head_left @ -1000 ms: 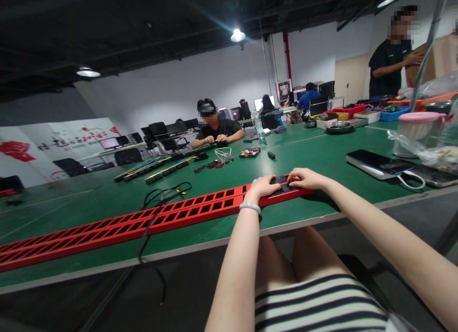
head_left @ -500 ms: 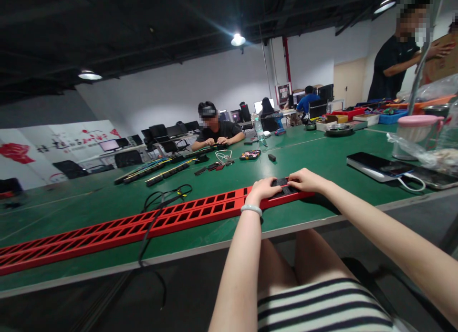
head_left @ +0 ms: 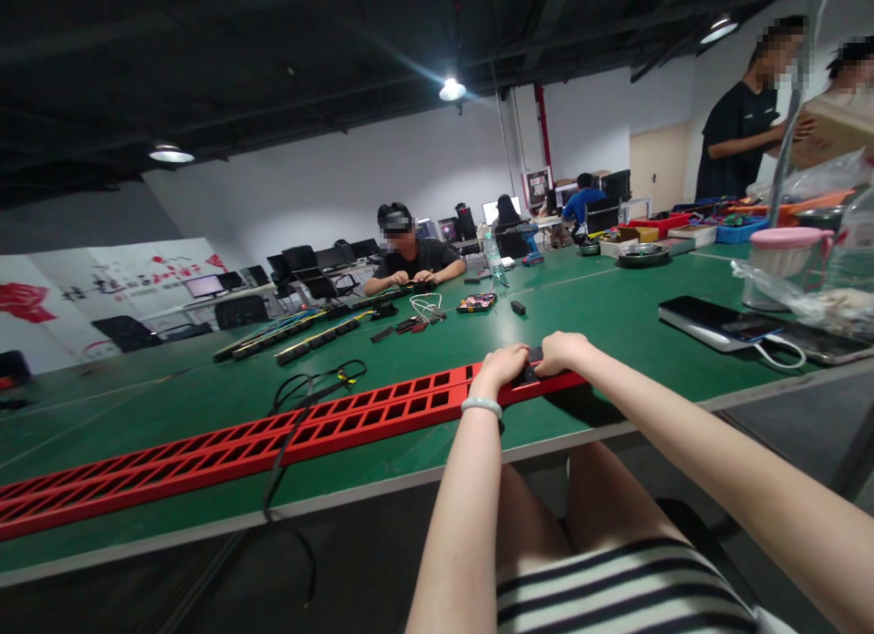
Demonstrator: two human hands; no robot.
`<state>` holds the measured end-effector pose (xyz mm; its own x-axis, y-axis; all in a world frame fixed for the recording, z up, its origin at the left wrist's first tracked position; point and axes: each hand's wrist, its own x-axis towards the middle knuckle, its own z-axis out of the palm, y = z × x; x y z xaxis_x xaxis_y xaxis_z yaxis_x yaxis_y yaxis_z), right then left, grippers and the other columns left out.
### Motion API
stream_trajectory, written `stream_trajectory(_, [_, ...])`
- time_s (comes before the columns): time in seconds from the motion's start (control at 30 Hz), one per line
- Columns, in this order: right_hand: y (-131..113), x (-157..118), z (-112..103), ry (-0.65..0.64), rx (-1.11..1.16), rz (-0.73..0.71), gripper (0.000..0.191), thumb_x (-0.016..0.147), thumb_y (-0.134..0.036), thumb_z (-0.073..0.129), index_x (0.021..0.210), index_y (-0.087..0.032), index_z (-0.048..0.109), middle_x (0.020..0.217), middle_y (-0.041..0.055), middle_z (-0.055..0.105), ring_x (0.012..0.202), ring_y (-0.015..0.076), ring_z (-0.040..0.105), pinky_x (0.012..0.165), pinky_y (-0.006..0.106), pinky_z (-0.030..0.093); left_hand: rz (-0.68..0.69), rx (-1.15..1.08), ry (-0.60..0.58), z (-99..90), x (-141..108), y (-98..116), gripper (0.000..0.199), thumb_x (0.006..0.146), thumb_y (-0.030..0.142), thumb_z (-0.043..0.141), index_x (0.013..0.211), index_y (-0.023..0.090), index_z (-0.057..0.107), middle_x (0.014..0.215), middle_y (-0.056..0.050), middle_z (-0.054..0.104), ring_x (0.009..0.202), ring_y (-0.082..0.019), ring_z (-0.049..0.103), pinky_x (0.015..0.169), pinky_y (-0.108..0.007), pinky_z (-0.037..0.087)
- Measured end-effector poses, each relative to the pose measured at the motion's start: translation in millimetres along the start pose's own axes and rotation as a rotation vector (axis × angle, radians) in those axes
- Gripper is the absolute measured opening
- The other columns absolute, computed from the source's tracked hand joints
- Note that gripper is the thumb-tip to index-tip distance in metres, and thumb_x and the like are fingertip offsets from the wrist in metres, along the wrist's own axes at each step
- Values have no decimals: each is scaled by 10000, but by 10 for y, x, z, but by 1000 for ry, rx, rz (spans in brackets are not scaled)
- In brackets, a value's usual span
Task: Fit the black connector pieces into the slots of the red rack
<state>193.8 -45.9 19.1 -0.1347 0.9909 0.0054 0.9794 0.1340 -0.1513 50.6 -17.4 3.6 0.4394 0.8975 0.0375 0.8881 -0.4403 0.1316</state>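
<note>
A long red slotted frame (head_left: 382, 414) lies on the green table, with two rows of openings. At its right end, small black parts (head_left: 528, 375) sit in the slots, mostly covered by my hands. My left hand (head_left: 503, 366), with a pale bangle at the wrist, is closed over the frame's end beside the black parts, its fingertips at their far side. Just right of it, my right hand (head_left: 561, 352) has its fingers curled down on a black part in the frame; its fingertips are partly hidden.
A black strap (head_left: 277, 465) crosses the frame and hangs off the table's front edge. Beyond lie a small black block (head_left: 518, 308), a white cable (head_left: 427, 303) and wired black strips (head_left: 318, 341). A phone on a white block (head_left: 716, 322) rests right. A co-worker (head_left: 413, 256) sits opposite.
My right hand has moved left, closer to my left hand, and its fingers are more curled. Less of the black parts shows between the hands. The red frame appears about unmoved.
</note>
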Motion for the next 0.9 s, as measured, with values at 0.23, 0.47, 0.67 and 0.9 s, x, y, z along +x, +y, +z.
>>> stream_trajectory(0.23, [-30,63,-26,-19,-16,48,467,543,-512,587,850,-170,668,931,158,632,840,305,592,632,353,465,16,8,-6,-4,30,-1,366,828,340,248,1086,330,507,1167,54,530,999,-168,511,835,-270,382])
stream_trajectory(0.47, [-51,29,-55,-1,19,79,464,560,-487,590,902,-182,657,951,147,624,907,297,572,695,348,457,14,-31,0,36,126,-72,381,821,339,254,1126,304,480,1206,33,499,1044,-162,482,863,-261,359])
stream_trajectory(0.67, [-40,23,-37,35,-17,59,474,563,-521,586,878,-176,667,914,150,638,843,292,592,647,339,461,50,-38,23,13,88,-71,377,823,337,242,1104,313,492,1181,36,520,1026,-160,498,847,-251,373])
stream_trajectory(0.9, [-95,-51,-52,104,23,78,401,621,-446,569,899,-173,663,916,163,637,884,307,577,690,378,450,95,-30,42,-10,82,-66,373,817,303,245,1092,309,496,1167,45,531,1014,-151,506,833,-239,384])
